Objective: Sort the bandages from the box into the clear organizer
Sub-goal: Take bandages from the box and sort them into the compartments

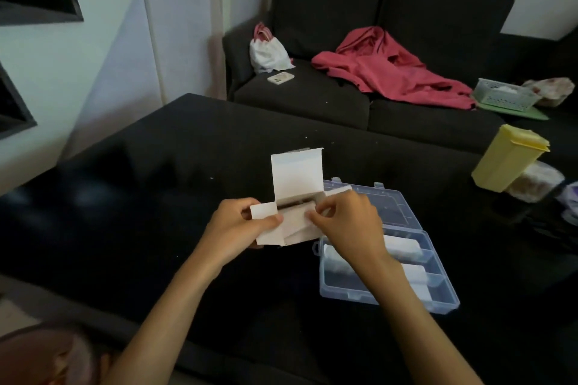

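Left hand [240,223]: forearm reaching in from below, grip curled round the left side of the small white cardboard box [291,206], thumb on its front.
Right hand [345,219]: fingertips pinching the white bandages at the box's open mouth.
Box: lid flap upright, held just above the black table [156,197].
Clear plastic organizer [387,259]: open, just right of the box, white packets in its compartments.

Black table [156,197], glossy, strewn with a few pale specks. Clear organizer [387,259] lying open toward the right edge, lid flat behind its tray. Yellow container [506,159] tilted at the far right corner, touching a patterned bundle [534,184] just beside it.
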